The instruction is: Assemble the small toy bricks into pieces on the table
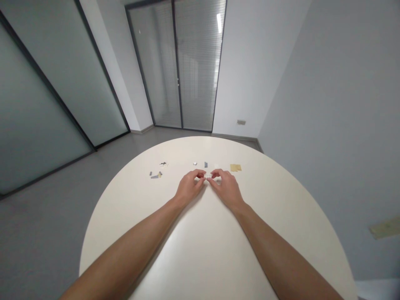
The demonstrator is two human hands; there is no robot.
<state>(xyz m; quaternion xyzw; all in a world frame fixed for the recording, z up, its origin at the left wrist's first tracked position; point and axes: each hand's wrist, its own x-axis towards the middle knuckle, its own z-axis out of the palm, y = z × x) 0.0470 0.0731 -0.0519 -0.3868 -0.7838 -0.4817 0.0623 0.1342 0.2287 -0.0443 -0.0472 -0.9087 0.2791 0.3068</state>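
Observation:
Near the middle of the round white table (200,250), a small whitish piece (208,176) sits between my fingertips. My left hand (190,184) pinches its left end, thumb and index finger curled toward it. From the other side, my right hand (226,186) closes thumb and fingers on the right end. The piece is too small to make out in detail. Just beyond the hands lies a small grey-blue piece (206,164), with a cluster of tiny shiny parts (195,163) to its left.
Yellow squares (235,167) lie right of the hands. Tiny dark parts (163,163) and a grey strip (154,177) with small bits lie at the left. Beyond the table are a glass door (196,75) and walls.

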